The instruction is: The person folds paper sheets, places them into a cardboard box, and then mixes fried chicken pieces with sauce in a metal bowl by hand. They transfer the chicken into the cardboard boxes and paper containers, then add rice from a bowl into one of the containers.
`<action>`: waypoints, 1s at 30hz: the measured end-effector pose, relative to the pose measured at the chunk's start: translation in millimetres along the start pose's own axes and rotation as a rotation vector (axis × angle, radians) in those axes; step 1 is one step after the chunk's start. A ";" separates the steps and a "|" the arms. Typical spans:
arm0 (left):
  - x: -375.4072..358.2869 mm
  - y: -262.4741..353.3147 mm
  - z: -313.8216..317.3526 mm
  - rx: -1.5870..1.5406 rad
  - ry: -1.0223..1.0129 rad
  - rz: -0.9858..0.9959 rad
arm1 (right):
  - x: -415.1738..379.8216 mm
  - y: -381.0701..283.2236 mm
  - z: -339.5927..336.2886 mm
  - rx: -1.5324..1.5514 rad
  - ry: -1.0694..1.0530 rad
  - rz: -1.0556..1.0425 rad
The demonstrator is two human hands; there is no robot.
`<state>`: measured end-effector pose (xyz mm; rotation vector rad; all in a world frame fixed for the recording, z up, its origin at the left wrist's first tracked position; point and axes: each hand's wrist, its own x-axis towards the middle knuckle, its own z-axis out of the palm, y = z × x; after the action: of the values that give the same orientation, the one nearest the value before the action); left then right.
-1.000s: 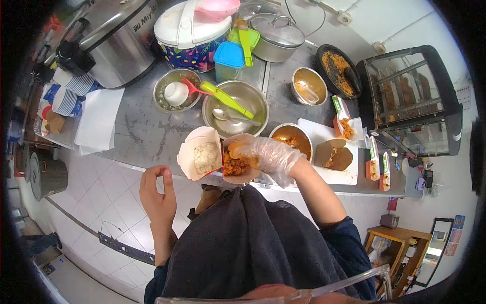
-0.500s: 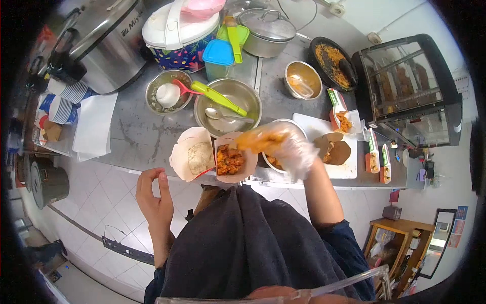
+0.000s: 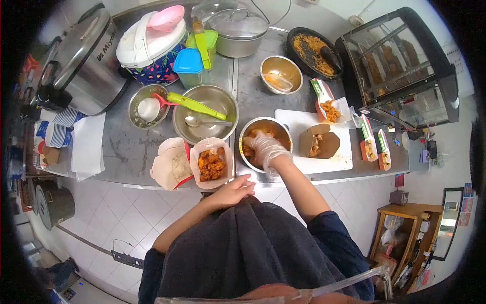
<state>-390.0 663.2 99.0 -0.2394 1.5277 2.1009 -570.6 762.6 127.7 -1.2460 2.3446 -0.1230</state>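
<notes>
My right hand (image 3: 268, 150), in a clear plastic glove, reaches down into a steel bowl (image 3: 289, 133) of orange-brown fried pieces. Its fingertips are hidden among the food, so their grip does not show. In front of the counter edge, my left hand (image 3: 232, 192) is bare and holds nothing, its fingers stretched to the right. Just beyond it stands an open paper box (image 3: 229, 161) with sauced fried pieces (image 3: 211, 164) inside. Touching that box on its left is another open paper box (image 3: 161, 161), which holds white rice (image 3: 180, 168).
A large steel bowl (image 3: 205, 134) carries a green-handled utensil (image 3: 196, 105) and a spoon (image 3: 202, 122). On the white cutting board (image 3: 336, 159) sits a brown box (image 3: 326, 144). A glass display case (image 3: 400, 55), a stone mortar (image 3: 314, 55) and a steel cooker (image 3: 91, 61) line the back.
My right hand has gone from over the sauced-food box into the steel bowl on the right. My left hand has moved right along the counter edge. The camera view has shifted.
</notes>
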 end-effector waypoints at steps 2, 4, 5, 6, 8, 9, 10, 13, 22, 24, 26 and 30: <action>21.3 -2.5 14.5 -0.164 0.096 -0.089 | 3.9 -2.1 1.5 -0.149 -0.074 0.088; 41.1 -16.1 15.7 -0.326 0.199 -0.164 | 24.3 16.6 43.1 -0.235 -0.018 0.069; 55.1 -33.5 11.0 -0.409 0.170 -0.089 | 32.6 23.8 56.1 -0.322 0.036 0.069; 60.1 -35.1 9.3 -0.493 0.137 -0.010 | 27.8 20.1 40.7 -0.395 -0.021 -0.035; 59.5 -33.0 10.1 -0.500 0.153 -0.018 | 18.2 26.6 22.3 -0.184 0.032 -0.029; 53.8 -21.4 13.0 -0.498 0.159 -0.037 | 15.4 32.7 16.9 0.036 0.085 -0.008; 46.0 -10.7 17.0 -0.449 0.192 -0.056 | 25.8 46.6 23.5 0.113 0.029 0.086; 38.1 -4.1 17.0 -0.078 0.140 -0.089 | -0.2 41.4 -16.9 0.328 0.171 0.136; -116.0 74.3 -25.4 -0.224 -0.138 0.478 | -31.6 -38.1 -109.3 1.248 -0.010 0.043; -153.7 67.0 -39.6 -0.278 0.196 0.637 | -19.6 -83.3 -113.0 1.235 -0.061 -0.152; -164.8 48.4 -58.5 -0.037 0.671 0.609 | -7.3 -126.3 -112.6 1.215 -0.135 -0.355; -167.1 32.9 -80.0 0.477 1.316 0.282 | 35.1 -185.2 -94.8 0.612 -0.018 -0.619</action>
<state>-278.3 530.2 171.3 -1.4932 2.8272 1.6369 -489.4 613.4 252.9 -1.5539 1.6214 -0.9414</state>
